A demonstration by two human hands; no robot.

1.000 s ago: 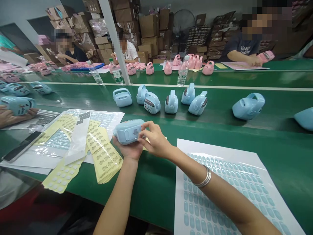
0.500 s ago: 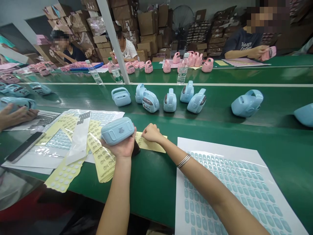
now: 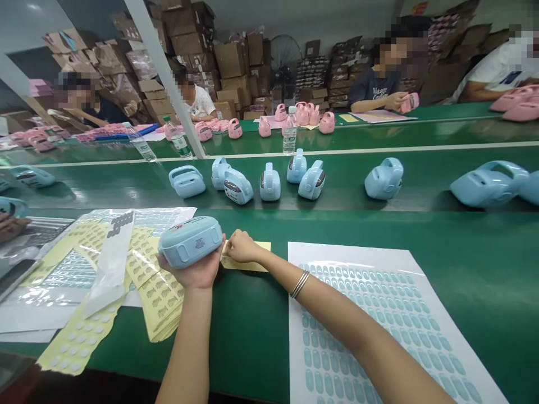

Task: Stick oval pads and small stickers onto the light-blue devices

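Observation:
My left hand (image 3: 199,275), palm up, holds a light blue rounded plastic device (image 3: 190,241) with its flat underside, bearing a small printed label, turned toward me. My right hand (image 3: 241,247) is closed in a pinch over the left part of a small yellow sticker sheet (image 3: 259,258), just right of the device. Its fingertips are partly hidden, so I cannot make out what is between them. Under my right forearm lies a white sheet of blue oval stickers (image 3: 362,314).
Yellow label sheets (image 3: 158,297) and a white strip (image 3: 110,264) lie at left. Several blue devices with handles (image 3: 269,182) stand along the green bench (image 3: 252,370). Bottles (image 3: 290,132) stand behind them. Co-workers sit opposite with pink devices (image 3: 326,122); another person's hand (image 3: 12,227) shows at far left.
The view has swung rightward, so the bench things appear further left. The held device is tilted a little, showing more of its printed upper side. My right hand stays pinched at the yellow sheet.

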